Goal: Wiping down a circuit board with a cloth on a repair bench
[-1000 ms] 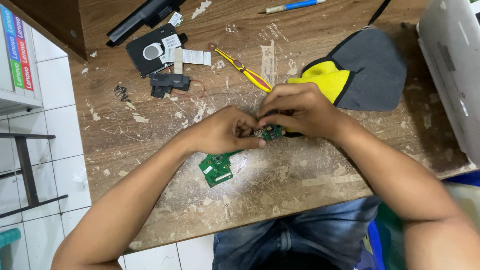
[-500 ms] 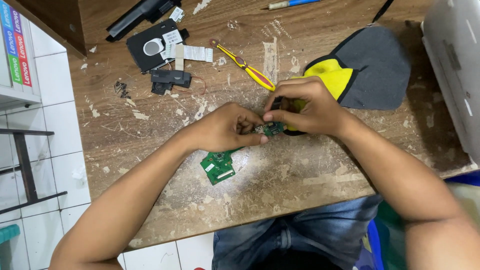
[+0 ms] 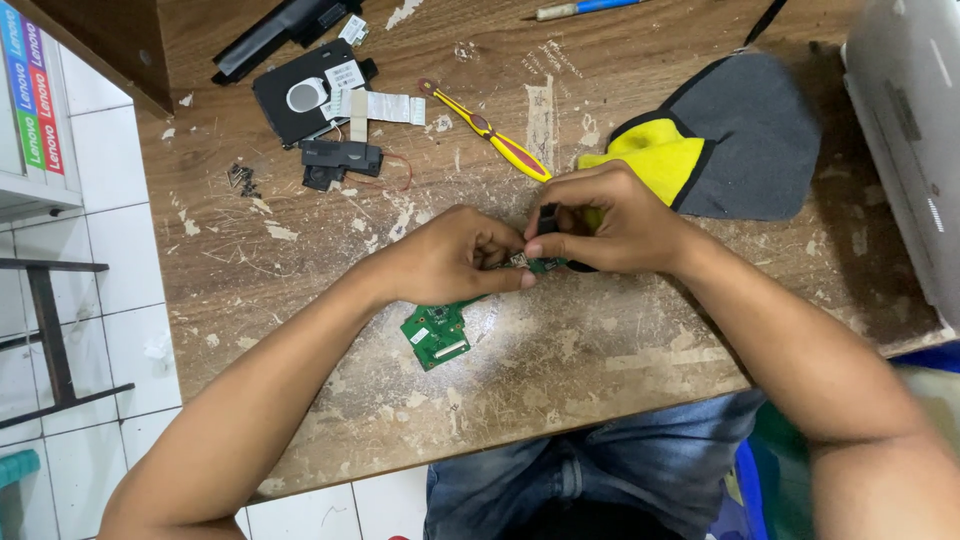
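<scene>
Both hands meet over the middle of the scratched, paint-flecked wooden desk. The left hand has its fingers curled and its grip pinched together on the near end of a small green circuit board, thumb and forefinger pressed to its edge. The right hand closes its grip on the same small board from the other side, with a small black part showing between its thumb and forefinger; how that part joins the board cannot be told, since the fingers hide most of it. The small board sits just above the desk surface, between the two hands.

Just below the left hand, a second, larger green circuit board lies flat on the desk, touching or nearly touching the left hand's fingers. Beyond the right hand lies a grey cloth with a yellow patch, close to the knuckles. A yellow-and-red-handled toothbrush lies at an angle behind the hands. Further back sit a flat black plastic cover with a round silver disc, a small black speaker module with thin red wire, and a white ribbon cable. A few dark screws lie near the desk's left edge. A blue-handled tool rests at the far edge, and a grey laptop body lies at the right.
</scene>
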